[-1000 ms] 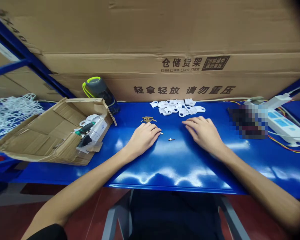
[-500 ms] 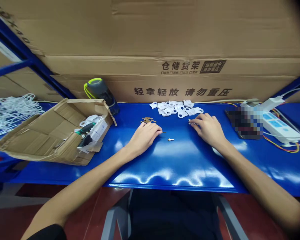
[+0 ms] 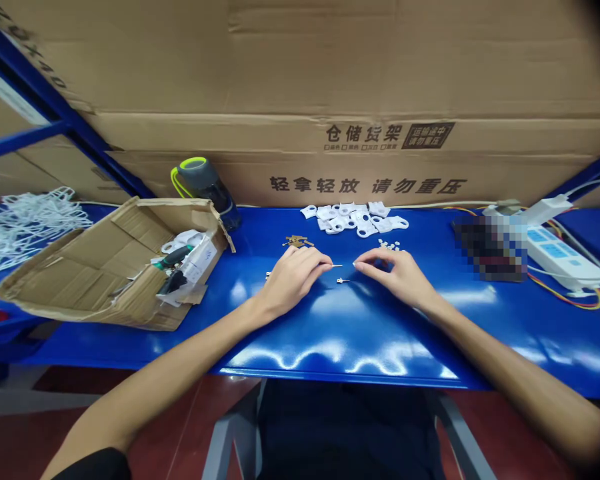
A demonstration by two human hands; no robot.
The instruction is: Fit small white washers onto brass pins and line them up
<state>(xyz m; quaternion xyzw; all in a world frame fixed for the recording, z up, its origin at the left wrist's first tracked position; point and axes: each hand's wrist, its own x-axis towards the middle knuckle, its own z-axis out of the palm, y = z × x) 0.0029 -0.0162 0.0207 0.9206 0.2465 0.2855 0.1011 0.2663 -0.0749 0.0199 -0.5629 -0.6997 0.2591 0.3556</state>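
Between thumb and forefinger, my left hand [image 3: 297, 279] pinches a thin brass pin [image 3: 337, 266] that points right. My right hand [image 3: 399, 275] is closed in a pinch on a tiny white piece [image 3: 356, 263], mostly hidden by the fingertips. The two hands face each other, a small gap apart. Below the gap lies a white piece with a pin through it [image 3: 343, 281]. Behind my left hand sits a pile of small brass strips [image 3: 300, 241]. Small white pieces [image 3: 389, 245] are scattered behind my right hand. Another small part [image 3: 267, 275] shows beside my left hand.
White ring-ended plastic parts [image 3: 363, 220] are heaped at the back of the blue table [image 3: 330, 340]. At left stand an open cardboard box [image 3: 95, 267] holding a green-handled tool and a dark bottle [image 3: 210, 190]. A power strip [image 3: 555, 250] with cables lies at right.
My right hand has come left and nearer from the small white pieces, now with one pinched. My left hand has shifted slightly right, still pinching the pin.
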